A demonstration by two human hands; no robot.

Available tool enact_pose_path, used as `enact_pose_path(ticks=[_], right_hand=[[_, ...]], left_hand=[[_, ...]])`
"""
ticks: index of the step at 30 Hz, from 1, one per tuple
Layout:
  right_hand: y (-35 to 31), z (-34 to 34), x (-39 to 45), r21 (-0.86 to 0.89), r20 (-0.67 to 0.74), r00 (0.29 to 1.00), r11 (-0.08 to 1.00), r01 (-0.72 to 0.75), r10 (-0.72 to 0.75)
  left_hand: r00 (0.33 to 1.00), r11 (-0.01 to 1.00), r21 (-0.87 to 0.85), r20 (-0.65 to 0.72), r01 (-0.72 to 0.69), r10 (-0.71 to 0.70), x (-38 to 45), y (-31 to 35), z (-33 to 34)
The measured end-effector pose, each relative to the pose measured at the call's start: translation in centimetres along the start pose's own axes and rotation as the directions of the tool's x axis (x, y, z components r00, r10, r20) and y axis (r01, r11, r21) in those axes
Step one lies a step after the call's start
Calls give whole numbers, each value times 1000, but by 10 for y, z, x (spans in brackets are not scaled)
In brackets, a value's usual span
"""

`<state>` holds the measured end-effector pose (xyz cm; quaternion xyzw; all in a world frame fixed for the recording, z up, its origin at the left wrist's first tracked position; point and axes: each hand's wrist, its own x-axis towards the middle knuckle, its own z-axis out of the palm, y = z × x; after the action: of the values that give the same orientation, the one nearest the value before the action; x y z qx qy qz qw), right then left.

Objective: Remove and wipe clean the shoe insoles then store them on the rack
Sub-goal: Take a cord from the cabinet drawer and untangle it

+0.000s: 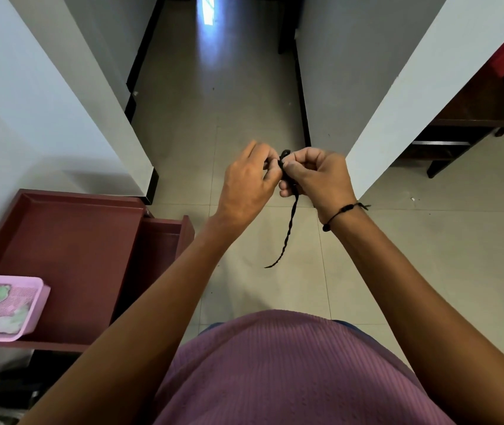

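- A black cord (290, 222) is pinched at its top end between both hands, held out in front of the body above the tiled floor (244, 102).
- The left hand (249, 182) is curled, its fingertips closed on the cord's upper end.
- The right hand (318, 176) is curled too, with thumb and fingers gripping the same end; a thin black bracelet (341, 211) is worn on its wrist.
- The rest of the cord hangs free below the hands, twisted along its length and ending in a thin tip.
- A small loop or knot seems to be formed at the top of the cord, though it is too small to be made out surely.
- A dark red rack (70, 240) stands at the left against a white wall (30, 87).
- A pink basket (5, 305) sits on the rack's top near its front left corner, with pale cloth-like items inside.
- No insoles or shoes can be seen in the view.
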<state>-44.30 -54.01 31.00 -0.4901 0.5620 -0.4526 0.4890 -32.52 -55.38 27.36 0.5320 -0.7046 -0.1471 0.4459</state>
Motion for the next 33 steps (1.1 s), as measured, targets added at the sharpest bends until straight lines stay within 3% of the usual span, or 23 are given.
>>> enact_pose_path(ticks=[5, 11, 15, 17, 20, 27, 33], right_hand=[[6, -3, 0, -173, -23, 993, 979, 107, -113], [12, -5, 1, -224, 6, 990, 965, 136, -139], [12, -6, 0, -119, -15, 981, 975, 189, -192], [10, -7, 1, -37, -4, 977, 977, 211, -211], [8, -8, 1, 77, 26, 984, 982, 172, -174], [6, -14, 0, 287, 120, 992, 958, -7, -29], [8, -14, 0, 171, 85, 995, 985, 34, -49]], left_hand=[[999, 998, -48, -34, -31, 29, -4, -2, 1], [990, 991, 24, -38, -132, 133, -8, -1, 1], [999, 999, -43, 26, -28, 29, -2, 7, 0], [994, 980, -168, 64, 102, -93, -1, 14, -1], [958, 863, -421, 183, 280, -222, -2, 23, -5], [960, 853, -450, 210, 263, -185, -3, 21, -8], [960, 874, -408, 193, 265, -201, -6, 30, -7]])
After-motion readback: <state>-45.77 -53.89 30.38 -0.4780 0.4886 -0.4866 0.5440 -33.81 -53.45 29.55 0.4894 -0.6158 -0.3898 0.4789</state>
